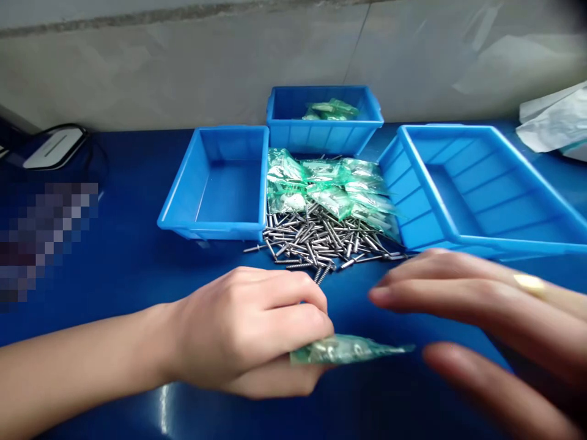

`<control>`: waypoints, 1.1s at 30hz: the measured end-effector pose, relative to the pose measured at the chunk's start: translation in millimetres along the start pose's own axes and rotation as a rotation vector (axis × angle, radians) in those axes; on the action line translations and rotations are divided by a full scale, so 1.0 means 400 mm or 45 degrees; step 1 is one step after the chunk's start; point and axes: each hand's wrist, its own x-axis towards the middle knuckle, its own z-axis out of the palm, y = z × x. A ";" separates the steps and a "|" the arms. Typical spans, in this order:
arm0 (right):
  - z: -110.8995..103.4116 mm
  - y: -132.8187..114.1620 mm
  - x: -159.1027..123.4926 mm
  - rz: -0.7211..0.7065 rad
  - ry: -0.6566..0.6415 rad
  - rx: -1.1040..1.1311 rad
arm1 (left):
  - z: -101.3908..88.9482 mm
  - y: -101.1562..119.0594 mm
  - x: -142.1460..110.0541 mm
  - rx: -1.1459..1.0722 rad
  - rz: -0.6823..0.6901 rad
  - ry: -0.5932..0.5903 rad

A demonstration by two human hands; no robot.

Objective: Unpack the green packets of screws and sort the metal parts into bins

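My left hand (pixel 257 333) pinches a small green plastic bag (pixel 348 351) between thumb and fingers above the blue table. The bag's narrow end points right, and what it contains is too blurred to name. Just off that end is my right hand (pixel 477 324), thumb and fingers apart, holding nothing; a gold ring shows on one finger. Beyond both hands lies a loose heap of metal screws and rivet-like pins (pixel 316 238). Several green plastic bags (pixel 330 183) rest on the far side of the heap, between the blue bins.
A blue bin (pixel 215 229) stands left of the heap, and a larger blue bin (pixel 518 244) to the right. A third blue bin (pixel 321 131) behind holds green bags. White plastic (pixel 557 119) lies far right; a black-and-white device (pixel 57 146) sits far left, before a wall.
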 end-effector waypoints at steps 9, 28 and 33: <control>0.015 -0.041 0.014 0.034 -0.240 0.422 | -0.005 -0.008 0.015 -0.160 -0.084 0.015; 0.022 -0.028 0.027 -0.059 -0.143 0.359 | -0.003 -0.007 0.007 -0.085 -0.090 0.010; 0.013 -0.025 0.015 0.007 -0.231 0.402 | 0.001 -0.013 0.013 -0.069 -0.037 0.007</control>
